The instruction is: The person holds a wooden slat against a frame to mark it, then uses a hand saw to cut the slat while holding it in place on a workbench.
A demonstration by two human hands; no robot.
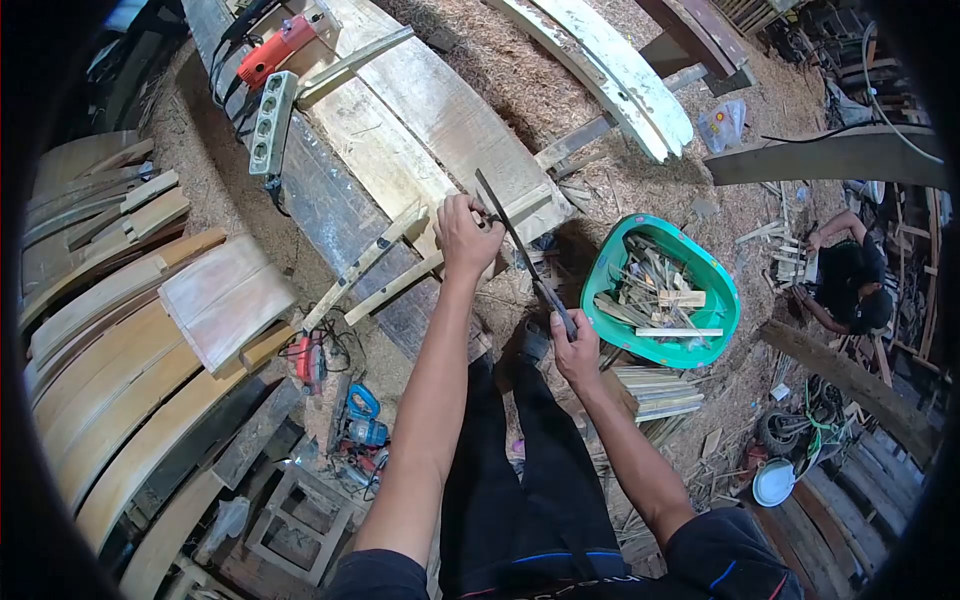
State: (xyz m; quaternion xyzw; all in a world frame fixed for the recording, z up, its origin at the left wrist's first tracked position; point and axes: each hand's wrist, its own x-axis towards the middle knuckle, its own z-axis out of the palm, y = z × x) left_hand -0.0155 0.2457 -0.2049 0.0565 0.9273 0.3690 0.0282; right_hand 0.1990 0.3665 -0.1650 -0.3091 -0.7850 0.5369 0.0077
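A long, thin, dark-bladed knife is in my right hand, its fingers wrapped round the handle. The blade slants up and to the left, its upper part passing just beside my left hand. That hand is closed over the near end of the workbench, with a small dark thing at its fingertips that I cannot make out. Pale wooden boards lie along the bench under and beyond it. Narrow wooden strips with dark marks stick out to the left of my left wrist.
A green tub of wood scraps stands right of my right hand. On the bench are a power strip and a red power tool. Curved boards are stacked at left. A person crouches at far right.
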